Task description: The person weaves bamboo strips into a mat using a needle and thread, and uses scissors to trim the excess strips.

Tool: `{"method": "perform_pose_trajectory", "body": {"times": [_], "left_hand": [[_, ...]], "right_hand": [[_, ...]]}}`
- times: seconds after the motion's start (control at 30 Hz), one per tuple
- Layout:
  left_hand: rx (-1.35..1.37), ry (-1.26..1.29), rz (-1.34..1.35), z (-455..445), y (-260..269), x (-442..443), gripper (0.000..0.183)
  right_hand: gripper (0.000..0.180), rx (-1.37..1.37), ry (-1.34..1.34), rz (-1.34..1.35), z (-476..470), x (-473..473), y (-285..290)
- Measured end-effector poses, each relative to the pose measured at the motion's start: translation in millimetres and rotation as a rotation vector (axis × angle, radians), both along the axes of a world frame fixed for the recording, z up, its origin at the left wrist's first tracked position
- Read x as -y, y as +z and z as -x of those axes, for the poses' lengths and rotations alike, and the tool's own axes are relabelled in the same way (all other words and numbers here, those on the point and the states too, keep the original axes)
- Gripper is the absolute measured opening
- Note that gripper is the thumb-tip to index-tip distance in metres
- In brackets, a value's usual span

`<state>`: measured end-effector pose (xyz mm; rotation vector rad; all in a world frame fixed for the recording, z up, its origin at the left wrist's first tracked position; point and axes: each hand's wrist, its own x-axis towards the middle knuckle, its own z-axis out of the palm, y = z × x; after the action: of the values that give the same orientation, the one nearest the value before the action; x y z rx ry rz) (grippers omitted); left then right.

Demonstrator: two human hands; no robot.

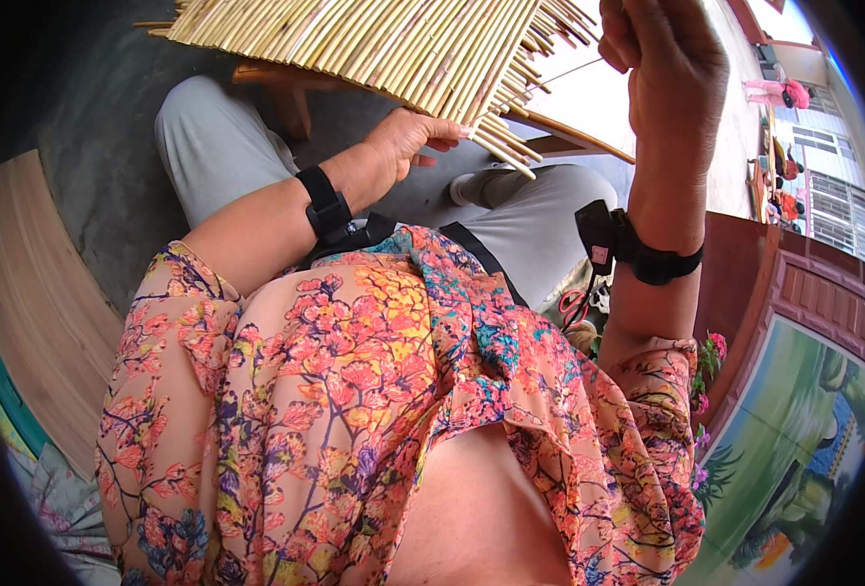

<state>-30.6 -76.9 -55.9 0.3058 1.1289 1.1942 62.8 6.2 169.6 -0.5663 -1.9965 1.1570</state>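
Observation:
A mat of thin yellowish reed stalks, laid side by side, spans the top of the view. My left hand grips its near edge, thumb pressed by the end of the last stalks and fingers beneath. Raised at the upper right, my right hand is closed on a thin cord. The cord runs taut down to the mat's corner near my left thumb. Several stalk ends stick out past that corner.
A wooden stand is under the mat, one leg reaching right. My knees flank it. A curved wooden board lies at the left. Pink flowers and a painted panel are at the right. Several people are far off at the upper right.

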Motion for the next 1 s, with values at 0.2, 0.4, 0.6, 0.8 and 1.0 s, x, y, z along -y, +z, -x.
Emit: {"method": "perform_pose_trajectory", "body": {"times": [0.2, 0.4, 0.6, 0.8, 1.0], "left_hand": [[-0.004, -0.042, 0.016, 2.4, 2.1, 2.6, 0.028], [0.009, -0.118, 0.031, 13.4, -1.5, 5.6, 0.042], [0.055, -0.137, -0.067, 30.9, -0.6, 9.4, 0.041], [0.063, -0.045, -0.098, 29.1, -8.5, 7.2, 0.027], [0.035, -0.013, -0.129, 27.4, -6.1, 9.6, 0.026]], "right_hand": [[0.007, -0.044, -0.057, 0.002, -0.2, 8.8, -1.9], [0.005, -0.039, -0.038, 0.127, -23.9, -44.6, -59.6], [0.010, 0.313, 0.117, 0.059, -49.9, -32.9, -104.0], [0.008, 0.634, 0.125, -0.400, -56.0, -15.4, -137.3], [0.011, 0.853, 0.146, -0.549, -54.8, -9.5, -127.9]]}}
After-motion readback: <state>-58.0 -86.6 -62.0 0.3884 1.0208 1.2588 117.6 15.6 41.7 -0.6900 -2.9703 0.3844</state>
